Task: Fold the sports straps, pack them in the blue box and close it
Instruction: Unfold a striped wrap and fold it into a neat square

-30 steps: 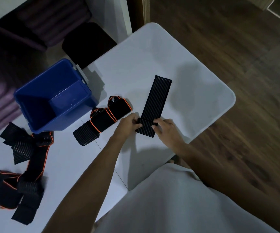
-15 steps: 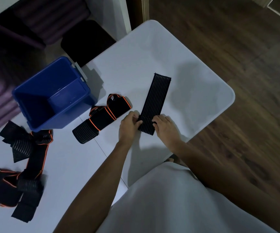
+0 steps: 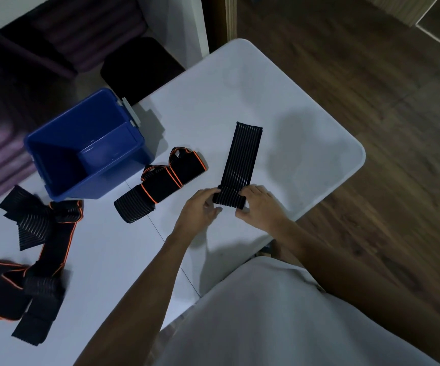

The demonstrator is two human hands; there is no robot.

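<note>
I hold the near end of the flat strap (image 3: 241,165) with my left hand (image 3: 200,207) and right hand (image 3: 259,207), both pinching its first fold. The blue box (image 3: 87,154) sits empty and open on the surface (image 3: 279,101). Other straps (image 3: 34,254) wait unfolded beside it.

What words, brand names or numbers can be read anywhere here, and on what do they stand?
None can be read.
The blue box shows no label or print.
The ribbed strap held by the hands, and the orange-trimmed straps beside it, show stripes only, no lettering.
The white table is bare of any writing.
</note>
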